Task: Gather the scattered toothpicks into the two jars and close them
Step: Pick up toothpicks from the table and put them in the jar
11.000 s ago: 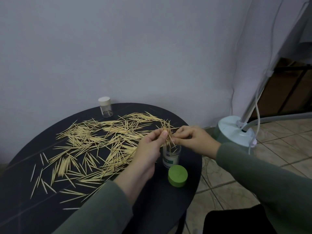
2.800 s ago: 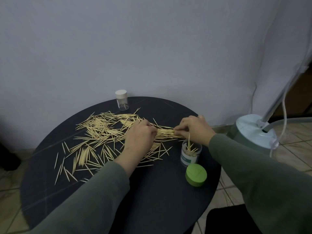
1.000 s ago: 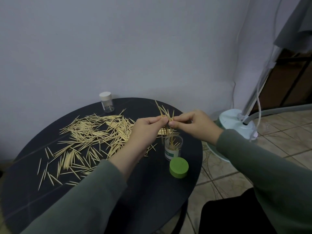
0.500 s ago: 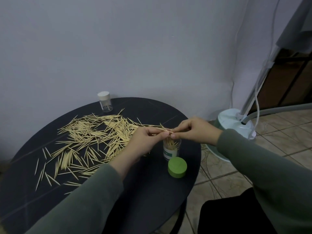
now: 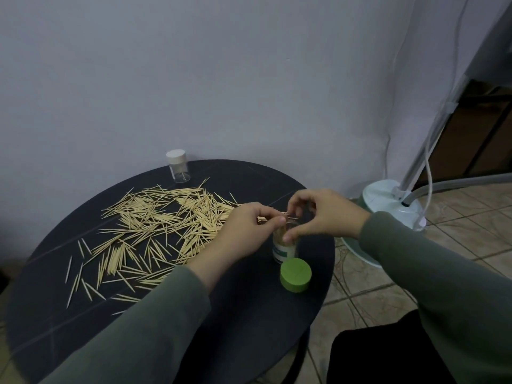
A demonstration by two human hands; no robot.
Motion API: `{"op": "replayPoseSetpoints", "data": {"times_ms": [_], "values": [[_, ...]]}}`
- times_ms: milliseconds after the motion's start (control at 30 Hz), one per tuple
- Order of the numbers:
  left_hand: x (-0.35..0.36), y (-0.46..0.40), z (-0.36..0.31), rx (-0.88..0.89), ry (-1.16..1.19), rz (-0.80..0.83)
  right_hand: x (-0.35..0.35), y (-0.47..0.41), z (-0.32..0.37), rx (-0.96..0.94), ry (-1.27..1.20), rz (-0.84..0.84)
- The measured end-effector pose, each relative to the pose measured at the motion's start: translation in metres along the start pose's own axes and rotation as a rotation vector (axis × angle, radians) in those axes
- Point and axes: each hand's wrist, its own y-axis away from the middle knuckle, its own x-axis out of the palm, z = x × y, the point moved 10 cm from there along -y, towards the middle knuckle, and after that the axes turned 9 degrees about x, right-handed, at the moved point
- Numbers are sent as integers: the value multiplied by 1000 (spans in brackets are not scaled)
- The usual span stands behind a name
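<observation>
Scattered toothpicks (image 5: 155, 225) cover the left and middle of a round black table (image 5: 249, 314). An open clear jar (image 5: 285, 249) with a green-and-white label stands near the right edge, partly filled with toothpicks. Its green lid (image 5: 295, 275) lies just in front of it. My left hand (image 5: 249, 231) pinches a few toothpicks right over the jar's mouth. My right hand (image 5: 324, 212) curls around the jar's rim, thumb on its side, fingertips touching the same toothpicks. A second small clear jar (image 5: 178, 166), with a white cap on, stands at the table's far edge.
A grey wall rises right behind the table. To the right, on the tiled floor (image 5: 388, 286), stands a pale green appliance base (image 5: 393, 200) with a pole, hose and cord. The table's near part (image 5: 69, 342) is bare black surface.
Both hands have come down onto the jar's mouth with the pinched toothpicks. My right thumb now lies against the jar's side; half a second ago the hands were slightly above it.
</observation>
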Motion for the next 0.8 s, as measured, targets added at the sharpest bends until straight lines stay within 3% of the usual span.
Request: {"op": "replayPoseSetpoints", "data": {"times_ms": [267,433,567,800], "values": [[-8,2,-9,105,-70,-65,14,-5,-8,78,37,133],[-9,4,-10,160,-342,-112,15,-9,-5,35,67,98],[-5,2,-10,197,-233,-71,18,-11,-1,10,68,84],[1,6,-15,337,-391,89,22,-13,-5,39,43,117]]}}
